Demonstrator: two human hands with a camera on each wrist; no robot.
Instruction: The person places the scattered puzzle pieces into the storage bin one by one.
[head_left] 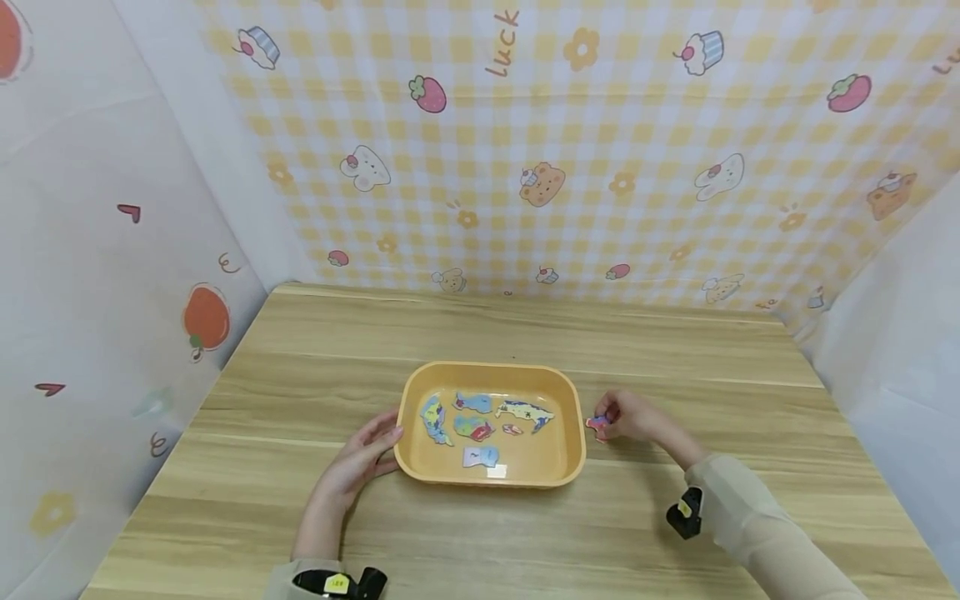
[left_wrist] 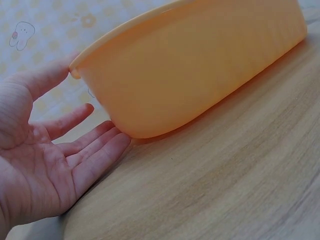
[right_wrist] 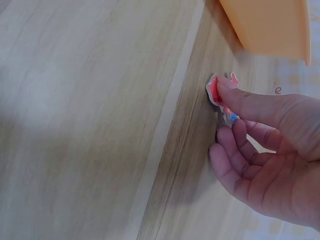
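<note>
A yellow-orange plastic tray [head_left: 491,476] stands on the wooden table with several flat printed cut-out pieces [head_left: 475,403] lying in it. My left hand [head_left: 358,462] is at its left end. In the left wrist view the thumb touches the rim, and the mostly straight fingers [left_wrist: 100,155] meet the outer wall near the base. Just beyond the tray's right end, my right hand [head_left: 633,417] pinches a small flat red-and-blue cut-out piece [head_left: 597,424] between thumb and fingers. This piece [right_wrist: 214,91] shows a pale edge in the right wrist view, close over the table; the thumb covers part of it.
The wooden table [head_left: 345,350] extends around the tray. A yellow checked cloth [head_left: 480,167] with printed animals and fruit hangs behind its far edge, and white printed sheets [head_left: 90,275] stand at both sides. A black camera band sits on each wrist.
</note>
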